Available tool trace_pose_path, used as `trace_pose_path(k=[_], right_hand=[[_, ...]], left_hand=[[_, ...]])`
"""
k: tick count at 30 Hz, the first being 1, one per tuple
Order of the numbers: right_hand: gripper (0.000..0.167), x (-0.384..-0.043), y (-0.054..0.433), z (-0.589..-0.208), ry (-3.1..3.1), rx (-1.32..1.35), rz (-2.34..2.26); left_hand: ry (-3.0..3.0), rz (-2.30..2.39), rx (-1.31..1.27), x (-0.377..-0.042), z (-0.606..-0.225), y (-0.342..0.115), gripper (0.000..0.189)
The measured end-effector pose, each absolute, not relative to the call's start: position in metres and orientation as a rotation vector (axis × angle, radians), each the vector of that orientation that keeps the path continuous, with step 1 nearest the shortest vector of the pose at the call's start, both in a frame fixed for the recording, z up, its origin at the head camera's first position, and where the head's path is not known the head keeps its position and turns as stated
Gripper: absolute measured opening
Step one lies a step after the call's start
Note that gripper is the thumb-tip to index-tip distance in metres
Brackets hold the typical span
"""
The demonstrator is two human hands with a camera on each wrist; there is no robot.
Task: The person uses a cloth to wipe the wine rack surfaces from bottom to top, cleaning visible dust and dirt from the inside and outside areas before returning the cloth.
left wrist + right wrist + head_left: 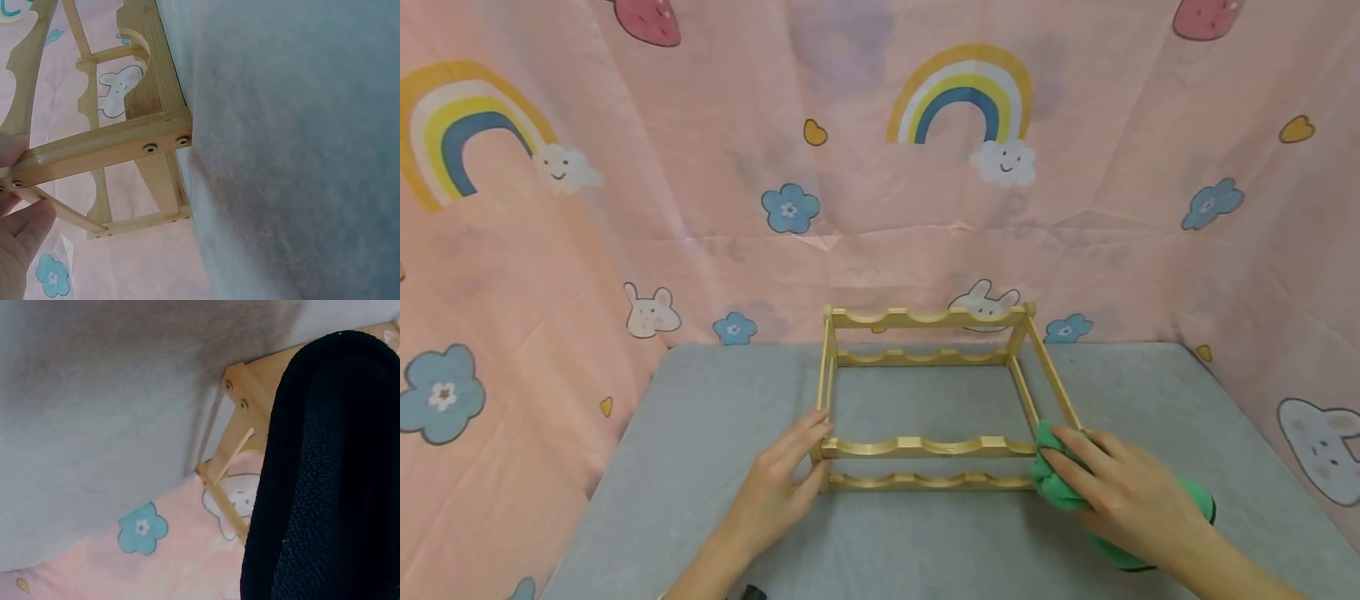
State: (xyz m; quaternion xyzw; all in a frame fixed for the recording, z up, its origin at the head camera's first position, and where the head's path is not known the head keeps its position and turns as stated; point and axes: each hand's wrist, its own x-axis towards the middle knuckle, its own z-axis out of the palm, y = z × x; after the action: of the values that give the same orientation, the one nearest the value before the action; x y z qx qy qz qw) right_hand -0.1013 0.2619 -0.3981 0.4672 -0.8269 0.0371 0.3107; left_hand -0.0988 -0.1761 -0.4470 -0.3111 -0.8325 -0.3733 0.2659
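The rack (925, 448), pale wood, stands upright near the middle of the bench (940, 546), its long side facing the person. It has scalloped rails at front and back, an upper and a lower one each, joined by straight bars at the sides. From beside the left wrist I can make out round screw heads (150, 149) in its end.

The left hand (777, 477) pinches the rack's upper front left corner, fingers on the outside and thumb below them. The right hand (1126, 493), well apart from it, has its fingers curled over a bunched green cloth (1054, 483), pressed to the front right corner. The cloth's dark-edged tail trails out beneath that wrist.

Grey fabric covers the bench. Behind hangs a pink curtain (865, 200) with rainbows, blue flowers and rabbits. Down by the left forearm a small black thing (752, 592) pokes into sight; I cannot tell what it is.
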Motion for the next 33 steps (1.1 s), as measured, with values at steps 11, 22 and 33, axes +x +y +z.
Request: trace_pose_path(k=[11,22,33], right_hand=[[0.054,-0.105,0.266,-0.387,-2.129,1.208,0.158],[0.053,-0.119,0.262,-0.358,-2.115,1.201,0.141],[0.049,-0.160,0.252,-0.302,-2.032,1.327,0.072]], left_hand=[[-2.179,-1.041,-0.857,-0.100,-0.445,-0.172,0.064],[-2.122,-1.061,-0.831,-0.099,-0.447,-0.170,0.058],[-2.106,-1.028,-0.870,-0.088,-0.448,-0.174,0.061]])
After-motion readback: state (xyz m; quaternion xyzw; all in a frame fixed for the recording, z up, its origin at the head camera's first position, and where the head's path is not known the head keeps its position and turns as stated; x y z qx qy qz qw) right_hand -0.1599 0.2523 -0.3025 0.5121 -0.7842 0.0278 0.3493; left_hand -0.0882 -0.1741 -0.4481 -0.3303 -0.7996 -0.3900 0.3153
